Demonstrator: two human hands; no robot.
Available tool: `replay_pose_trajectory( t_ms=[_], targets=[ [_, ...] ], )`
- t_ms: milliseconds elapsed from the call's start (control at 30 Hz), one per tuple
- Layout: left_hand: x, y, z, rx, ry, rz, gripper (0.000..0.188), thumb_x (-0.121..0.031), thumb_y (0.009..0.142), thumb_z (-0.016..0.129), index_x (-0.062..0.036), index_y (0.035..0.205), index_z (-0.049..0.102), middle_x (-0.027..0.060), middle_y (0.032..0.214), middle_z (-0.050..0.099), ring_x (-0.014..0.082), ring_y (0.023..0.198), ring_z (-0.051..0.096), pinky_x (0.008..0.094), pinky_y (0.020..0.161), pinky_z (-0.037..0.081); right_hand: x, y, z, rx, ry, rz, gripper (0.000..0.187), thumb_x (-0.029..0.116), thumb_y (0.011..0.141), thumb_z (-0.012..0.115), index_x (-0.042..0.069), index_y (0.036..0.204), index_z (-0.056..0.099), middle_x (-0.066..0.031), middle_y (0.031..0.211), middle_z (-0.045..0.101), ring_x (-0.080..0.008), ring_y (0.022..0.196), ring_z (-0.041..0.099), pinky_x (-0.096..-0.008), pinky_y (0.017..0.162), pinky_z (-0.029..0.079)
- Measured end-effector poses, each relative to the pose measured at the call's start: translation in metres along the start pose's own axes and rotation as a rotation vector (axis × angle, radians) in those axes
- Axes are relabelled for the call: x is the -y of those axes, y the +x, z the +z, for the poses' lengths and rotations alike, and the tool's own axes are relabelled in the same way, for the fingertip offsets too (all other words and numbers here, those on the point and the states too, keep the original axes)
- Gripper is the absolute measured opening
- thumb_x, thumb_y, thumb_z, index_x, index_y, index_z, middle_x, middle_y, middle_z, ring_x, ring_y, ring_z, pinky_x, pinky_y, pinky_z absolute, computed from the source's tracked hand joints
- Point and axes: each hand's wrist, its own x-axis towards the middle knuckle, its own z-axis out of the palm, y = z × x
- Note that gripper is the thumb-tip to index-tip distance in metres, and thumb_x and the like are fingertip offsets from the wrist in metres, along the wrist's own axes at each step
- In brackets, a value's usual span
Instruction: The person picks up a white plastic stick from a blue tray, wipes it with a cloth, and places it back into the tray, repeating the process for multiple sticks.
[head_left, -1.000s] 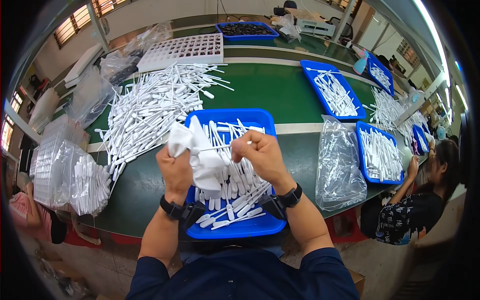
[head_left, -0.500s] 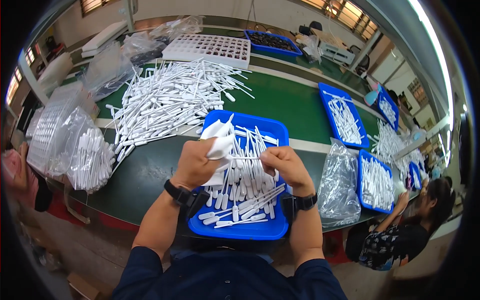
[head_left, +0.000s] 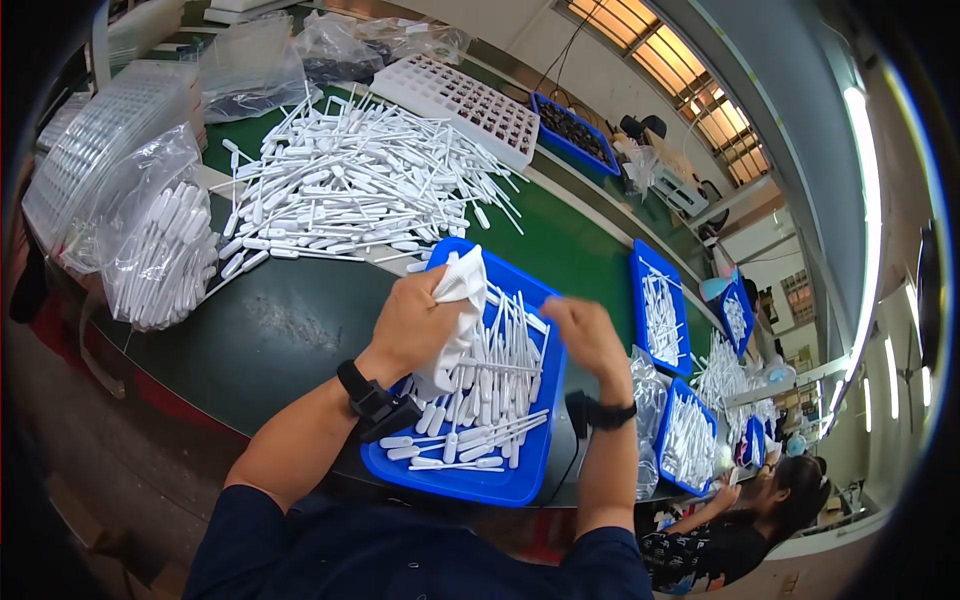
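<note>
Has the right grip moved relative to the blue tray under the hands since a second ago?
Yes, rightward: the right grip, earlier seen over the blue tray, now shows mostly beyond its right rim.

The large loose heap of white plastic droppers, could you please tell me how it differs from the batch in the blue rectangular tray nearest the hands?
The loose heap spreads across the green work surface; the tray batch sits inside the blue tray. The loose heap looks larger than the tray batch. The loose heap criss-crosses at many angles, while much of the tray batch lies bulb-end toward the person. Both are white, with slim stems.
</note>
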Motion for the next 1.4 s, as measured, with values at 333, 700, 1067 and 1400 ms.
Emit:
replay_pose_trajectory(
  t_ms=[333, 700, 1067, 1400],
  targets=[
    [0.014, -0.004, 0.014, 0.175, -0.521, -0.323, 0.03, -0.02, 0.099, 0.044, -0.0013, 0.113, 0.063, 0.0036, 0.097, 0.067, 0.0104, 0.082, 0.063, 0.0256, 0.071, 0.051, -0.015, 0.223, 0.08, 0.013, -0.412, -0.187, 0.032, 0.031, 0.082, 0.064, -0.001, 0.085, 0.069, -0.0234, 0.087, 0.068, -0.0394, 0.083, 0.065, -0.0447, 0.076, 0.051],
    [0.022, -0.002, 0.011, 0.127, -0.612, -0.371, 0.032, -0.022, 0.101, 0.041, -0.0028, 0.119, 0.058, 0.0074, 0.107, 0.065, 0.0149, 0.093, 0.063, 0.0288, 0.079, 0.052, 0.071, 0.057, 0.051, -0.15, 0.474, -0.154, 0.019, 0.005, 0.08, 0.068, 0.0, 0.098, 0.062, -0.0115, 0.074, 0.067, -0.0225, 0.064, 0.065, -0.0286, 0.06, 0.05],
    [-0.008, -0.008, 0.036, 0.057, -0.582, -0.184, 0.031, -0.012, 0.097, 0.039, -0.0022, 0.119, 0.058, 0.0053, 0.103, 0.065, 0.0132, 0.087, 0.063, 0.0252, 0.074, 0.051, 0.082, -0.051, 0.058, -0.333, 0.199, -0.507, 0.017, 0.008, 0.081, 0.069, 0.001, 0.095, 0.063, -0.0135, 0.082, 0.065, -0.023, 0.075, 0.067, -0.0313, 0.067, 0.052],
    [-0.004, -0.015, 0.026, 0.214, -0.67, -0.231, 0.025, -0.01, 0.098, 0.042, -0.0024, 0.114, 0.06, 0.007, 0.106, 0.064, 0.0129, 0.089, 0.062, 0.026, 0.073, 0.051, 0.064, -0.067, 0.064, -0.044, 0.655, -0.229, 0.02, 0.016, 0.09, 0.064, -0.001, 0.102, 0.064, -0.0102, 0.084, 0.068, -0.0118, 0.073, 0.063, -0.0263, 0.063, 0.049]
  ],
)
